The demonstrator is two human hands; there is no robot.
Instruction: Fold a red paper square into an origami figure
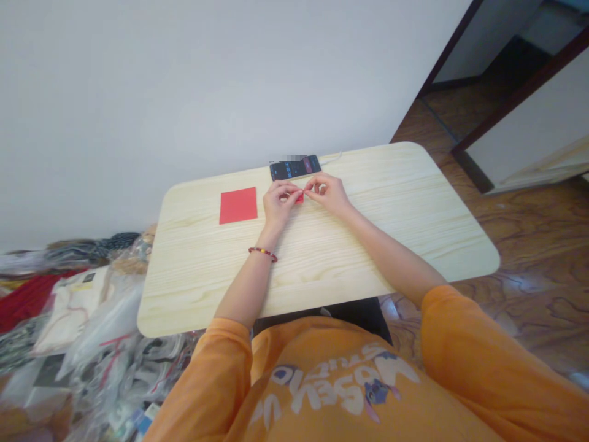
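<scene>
Between my two hands, just in front of the phone, is a small folded piece of red paper. My left hand pinches it from the left, with a beaded bracelet on that wrist. The fingertips of my right hand are pressed together at its right edge. Fingers cover much of the piece, so its exact shape is hidden. A flat red paper square lies on the table to the left of my left hand.
The pale wooden table stands against a white wall. A phone with a lit screen and a white cable lies at its back edge. Bagged items and clothes are piled on the left. Wooden floor and a doorway are at right.
</scene>
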